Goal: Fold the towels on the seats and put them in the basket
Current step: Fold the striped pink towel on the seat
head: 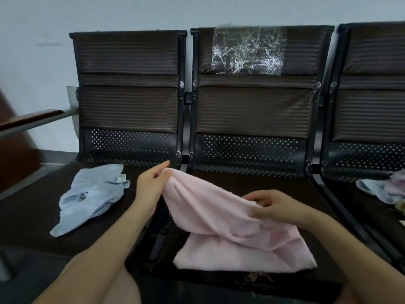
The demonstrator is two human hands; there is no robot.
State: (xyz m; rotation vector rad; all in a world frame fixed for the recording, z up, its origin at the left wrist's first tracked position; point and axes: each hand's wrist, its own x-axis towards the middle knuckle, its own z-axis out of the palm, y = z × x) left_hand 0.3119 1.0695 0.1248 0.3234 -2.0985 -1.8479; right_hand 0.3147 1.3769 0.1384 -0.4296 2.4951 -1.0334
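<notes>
Dark seats [252, 110] stand in a row against a pale wall. On the middle one lies our pink towel [241, 242], rumpled, its upper edge lifted. Our left hand [151, 183] pinches the corner at ten o'clock; our right hand [274, 205] pinches the edge at two. We should pull both corners taut and level before folding. A blue towel [92, 194] waits at nine o'clock; more towels [381, 187] lie at three. No basket shows.

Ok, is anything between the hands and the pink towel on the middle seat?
Nothing: the left hand pinches the pink terry towel at its upper edge, and the right hand grips its bunched middle. No basket is in view.
</notes>
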